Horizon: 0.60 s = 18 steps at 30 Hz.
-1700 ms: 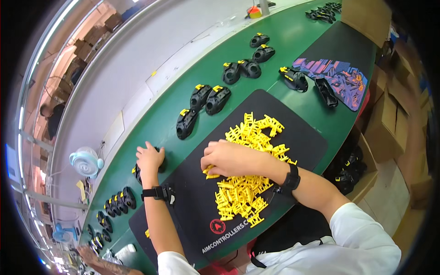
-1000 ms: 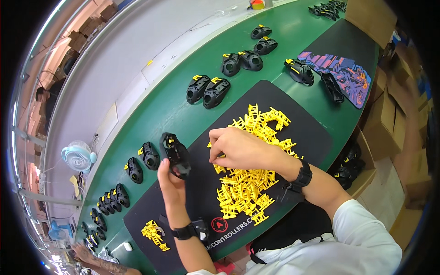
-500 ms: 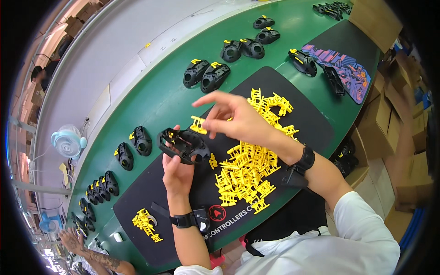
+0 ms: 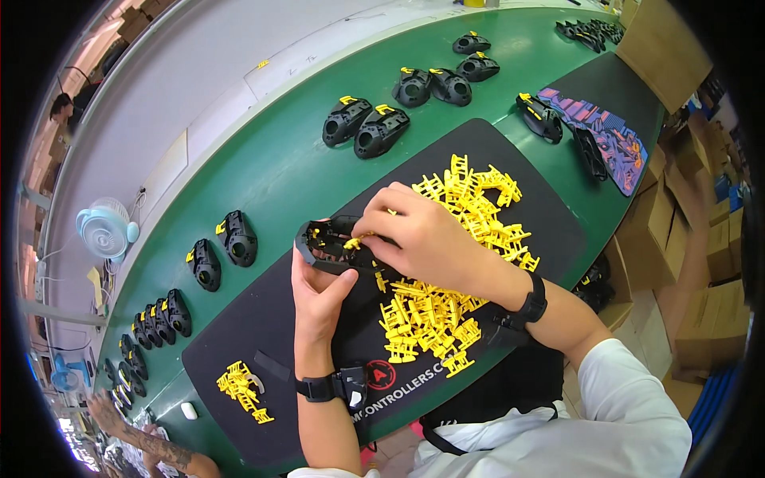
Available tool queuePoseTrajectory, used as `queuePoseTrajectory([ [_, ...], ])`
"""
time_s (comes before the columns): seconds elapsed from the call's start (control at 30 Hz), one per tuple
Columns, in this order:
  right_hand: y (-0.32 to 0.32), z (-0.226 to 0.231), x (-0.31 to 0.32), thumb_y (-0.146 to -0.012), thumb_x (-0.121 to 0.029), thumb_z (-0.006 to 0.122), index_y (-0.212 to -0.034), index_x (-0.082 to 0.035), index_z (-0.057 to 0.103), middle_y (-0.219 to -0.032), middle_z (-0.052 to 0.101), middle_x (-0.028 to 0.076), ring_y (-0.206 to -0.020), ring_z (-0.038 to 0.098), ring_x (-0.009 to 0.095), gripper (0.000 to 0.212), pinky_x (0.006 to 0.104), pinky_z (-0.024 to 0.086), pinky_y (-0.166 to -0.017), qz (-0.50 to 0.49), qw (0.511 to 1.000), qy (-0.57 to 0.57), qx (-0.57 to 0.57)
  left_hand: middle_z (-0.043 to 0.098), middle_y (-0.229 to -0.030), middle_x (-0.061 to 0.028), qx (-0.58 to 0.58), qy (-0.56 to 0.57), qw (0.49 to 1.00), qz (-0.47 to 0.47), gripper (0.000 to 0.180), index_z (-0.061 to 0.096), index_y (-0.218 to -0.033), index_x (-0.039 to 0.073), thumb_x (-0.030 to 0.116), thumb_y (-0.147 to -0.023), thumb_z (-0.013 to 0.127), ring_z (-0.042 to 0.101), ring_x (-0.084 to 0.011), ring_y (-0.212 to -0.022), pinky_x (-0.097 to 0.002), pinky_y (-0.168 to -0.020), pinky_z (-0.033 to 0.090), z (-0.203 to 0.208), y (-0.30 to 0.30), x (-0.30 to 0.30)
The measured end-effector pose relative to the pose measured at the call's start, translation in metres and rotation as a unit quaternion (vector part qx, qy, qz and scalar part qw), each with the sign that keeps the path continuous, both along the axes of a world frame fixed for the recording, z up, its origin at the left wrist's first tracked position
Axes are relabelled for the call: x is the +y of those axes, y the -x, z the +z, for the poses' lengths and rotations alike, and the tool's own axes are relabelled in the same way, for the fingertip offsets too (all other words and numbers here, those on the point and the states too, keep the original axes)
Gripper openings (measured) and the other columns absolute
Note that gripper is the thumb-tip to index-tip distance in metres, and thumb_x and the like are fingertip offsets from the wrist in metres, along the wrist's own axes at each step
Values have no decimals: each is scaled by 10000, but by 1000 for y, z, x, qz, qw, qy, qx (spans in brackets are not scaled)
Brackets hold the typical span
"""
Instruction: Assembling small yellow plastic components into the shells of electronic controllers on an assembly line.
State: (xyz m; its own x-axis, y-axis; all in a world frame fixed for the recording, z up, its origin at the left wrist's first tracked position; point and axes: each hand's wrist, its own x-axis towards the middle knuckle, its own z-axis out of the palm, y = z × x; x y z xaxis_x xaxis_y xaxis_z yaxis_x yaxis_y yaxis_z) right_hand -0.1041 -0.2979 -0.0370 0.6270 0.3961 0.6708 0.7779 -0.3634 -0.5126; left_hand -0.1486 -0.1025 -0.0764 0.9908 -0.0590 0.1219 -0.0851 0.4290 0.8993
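A black plastic shell, hollow side up, rests in my left hand, whose fingers and thumb wrap its near edge. My right hand is over the shell's right part, pinching a small yellow plastic clip at the shell's opening. Part of the clip and the right end of the shell are hidden by the fingers. Right of the shell and beneath my right forearm, a large pile of yellow clips lies on the black mat.
Black shells with yellow clips stand on the green table, including a pair beyond the mat. A smaller heap of clips lies at the mat's left. Another person's tattooed forearm is at lower left. Cardboard boxes stand at right.
My right hand has come down to the shell, bringing the yellow clip from above into its opening. My left hand, with the shell, has shifted slightly right, and its thumb now lies along the near edge.
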Motion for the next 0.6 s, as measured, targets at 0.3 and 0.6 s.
queuePoseTrajectory([
  [0.3,-1,-4,2,-833,-53,746,-980,-45,685,-841,617,95,-796,645,275,159,373,533,-696,1,989,-97,114,538,-1316,-73,12,-23,999,-19,796,442,-1398,44,-39,-708,831,521,-200,-1265,-382,-1115,409,-5,2,-4],
  [0.6,0,-6,3,-802,-35,753,-977,-55,695,-814,583,83,-799,612,271,186,373,530,-694,-17,999,-8,-33,563,-1297,-63,3,-44,998,-35,766,442,-1412,35,-69,-747,808,571,-189,-1204,-369,-1067,464,-2,0,-1],
])
